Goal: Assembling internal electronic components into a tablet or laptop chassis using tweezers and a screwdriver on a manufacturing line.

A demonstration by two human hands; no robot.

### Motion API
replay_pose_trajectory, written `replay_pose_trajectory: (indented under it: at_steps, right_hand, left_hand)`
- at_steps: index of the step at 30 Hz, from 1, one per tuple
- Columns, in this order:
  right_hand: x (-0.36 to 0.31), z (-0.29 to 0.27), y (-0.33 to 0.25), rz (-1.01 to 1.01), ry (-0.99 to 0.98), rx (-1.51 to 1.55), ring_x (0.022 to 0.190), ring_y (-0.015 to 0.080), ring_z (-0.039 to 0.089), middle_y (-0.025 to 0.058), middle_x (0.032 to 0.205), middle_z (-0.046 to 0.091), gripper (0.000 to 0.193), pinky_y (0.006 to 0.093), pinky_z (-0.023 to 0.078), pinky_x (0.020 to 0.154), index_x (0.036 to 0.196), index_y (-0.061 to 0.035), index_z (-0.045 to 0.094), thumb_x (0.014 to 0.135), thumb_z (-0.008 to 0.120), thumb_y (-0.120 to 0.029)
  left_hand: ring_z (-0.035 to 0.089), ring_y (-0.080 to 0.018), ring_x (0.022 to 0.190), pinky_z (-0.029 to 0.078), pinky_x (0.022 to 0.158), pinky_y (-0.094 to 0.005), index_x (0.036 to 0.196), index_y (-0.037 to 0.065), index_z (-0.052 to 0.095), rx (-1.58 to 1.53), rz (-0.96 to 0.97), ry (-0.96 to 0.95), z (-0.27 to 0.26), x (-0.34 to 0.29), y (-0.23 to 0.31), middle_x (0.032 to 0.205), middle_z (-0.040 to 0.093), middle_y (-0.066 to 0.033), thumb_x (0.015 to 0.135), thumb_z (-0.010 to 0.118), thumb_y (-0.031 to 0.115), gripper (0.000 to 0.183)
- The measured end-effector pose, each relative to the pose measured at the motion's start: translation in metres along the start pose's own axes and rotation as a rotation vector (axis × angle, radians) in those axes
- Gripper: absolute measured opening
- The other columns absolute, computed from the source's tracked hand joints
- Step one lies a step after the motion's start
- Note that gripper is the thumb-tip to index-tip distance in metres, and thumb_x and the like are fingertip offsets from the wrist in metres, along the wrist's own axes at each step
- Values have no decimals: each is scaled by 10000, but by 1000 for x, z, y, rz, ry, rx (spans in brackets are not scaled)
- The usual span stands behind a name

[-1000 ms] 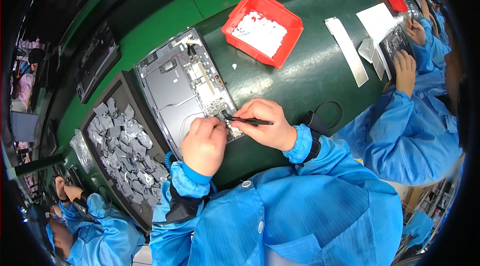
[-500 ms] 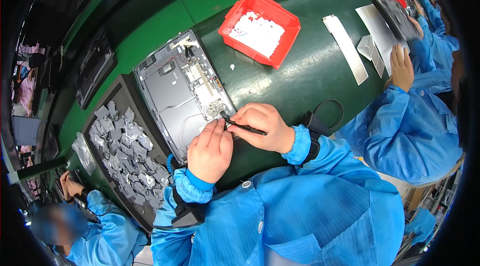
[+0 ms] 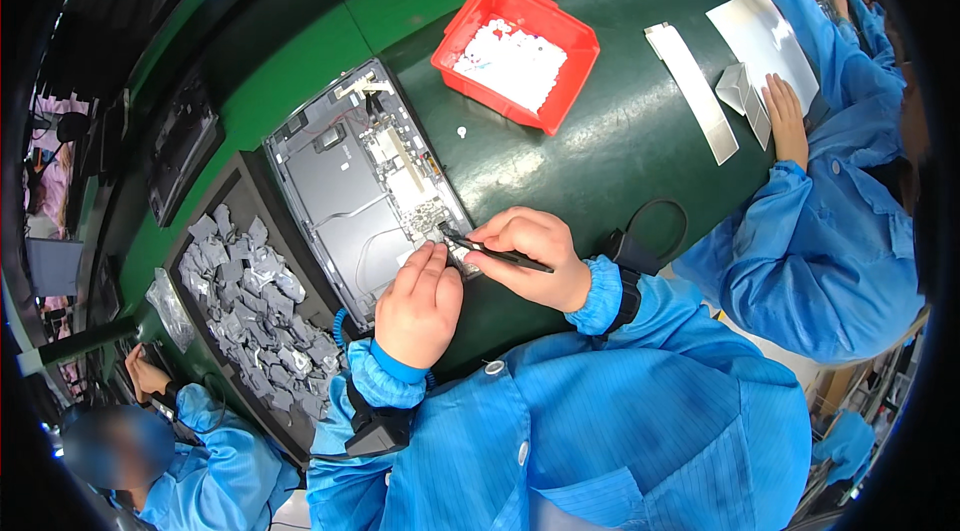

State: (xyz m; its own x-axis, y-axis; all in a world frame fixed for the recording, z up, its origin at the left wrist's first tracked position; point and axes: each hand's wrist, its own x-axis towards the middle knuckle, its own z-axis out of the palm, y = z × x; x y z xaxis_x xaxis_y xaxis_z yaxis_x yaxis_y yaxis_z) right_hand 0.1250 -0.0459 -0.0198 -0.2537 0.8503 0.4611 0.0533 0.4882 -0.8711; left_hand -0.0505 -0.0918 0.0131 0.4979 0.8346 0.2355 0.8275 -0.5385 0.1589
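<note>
An opened laptop base (image 3: 322,179) lies slanted in front of me, with its circuit board (image 3: 408,183) and thin cables exposed. My right hand (image 3: 545,266) is closed round black tweezers (image 3: 520,259). Their tips reach down to the near right corner of the board. Beside them my left hand (image 3: 418,309) lies on the near edge of the laptop base, fingers stretched out. Its fingertips rest just left of the tweezer tips. Whatever is under those fingertips is hidden.
A red bin (image 3: 563,109) of small white pieces stands beyond the laptop. Left of it, a dark tray (image 3: 245,171) holds many grey scraps. One white bit (image 3: 462,132) lies on the green table. Metal sheets (image 3: 695,96) and a co-worker's hand (image 3: 788,121) are at the right.
My right hand and the tweezers have shifted slightly right, while my left hand stays almost in place. At the right, the co-worker's dark panel has left the view and one arm now stretches farther away.
</note>
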Motion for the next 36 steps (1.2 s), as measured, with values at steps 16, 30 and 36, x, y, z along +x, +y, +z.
replay_pose_trajectory:
  at_steps: [16,30,36]
  right_hand:
    - [-5,8,5,-121,-19,-95,714,253,629,129,788,618,171,318,518,615,701,6,546,684,716,-1]
    - [-2,9,1,-100,-20,-22,703,258,626,139,777,617,179,317,509,607,729,5,563,667,730,17]
    - [4,6,-4,353,116,384,812,136,618,71,890,611,179,249,504,717,872,11,561,743,677,54]
  left_hand:
    - [618,-280,937,532,741,-343,792,-5,591,-100,-70,40,-2,3,2,944,651,-132,654,609,-41,143]
    - [610,-260,962,540,682,-343,766,42,571,-5,-14,98,6,-4,0,962,642,-120,687,587,78,88]
    - [567,-311,962,474,831,-384,923,24,614,-98,-285,116,-31,2,-37,940,623,-117,625,522,-77,328]
